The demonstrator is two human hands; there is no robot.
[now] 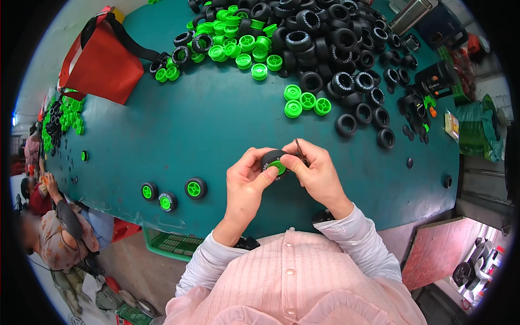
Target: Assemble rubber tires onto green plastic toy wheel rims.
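- Three wheels (pixel 195 188), with chunky black tyres around spoked green hubs, are set near the front edge, left of the hands.
- Glossy green hubs (pixel 233 31), spool-shaped and hard-looking, are heaped at the far side.
- A black-tyred wheel (pixel 278 164) with a green hub is held up before the chest; its left side is clasped by the left-hand grip (pixel 242 187), the thumb pressed to the hub.
- Its right side is pinched by the right-hand grip (pixel 317 172); a thin dark item (pixel 301 150) is seen at those fingers, too hidden to be identified.
- Four hubs (pixel 307 101) are clustered beyond the hands, beside matte, ring-shaped black tyres (pixel 345 39), some banded with pale markings.
- The held wheel's face is partly covered by the thumbs.
- At far left, another green-and-black pile (pixel 70 115) is seen, then a red bag (pixel 105 67) with a black strap; at right, a dark container (pixel 436 78) is placed near a green bag (pixel 482 130).
- The smooth, dark green tabletop (pixel 157 119) is scuffed along its front edge.
- A seated co-worker (pixel 67 235) is seen at left, a green crate (pixel 169 245) is kept below the edge, and a reddish board (pixel 439 252) is leaned at right.
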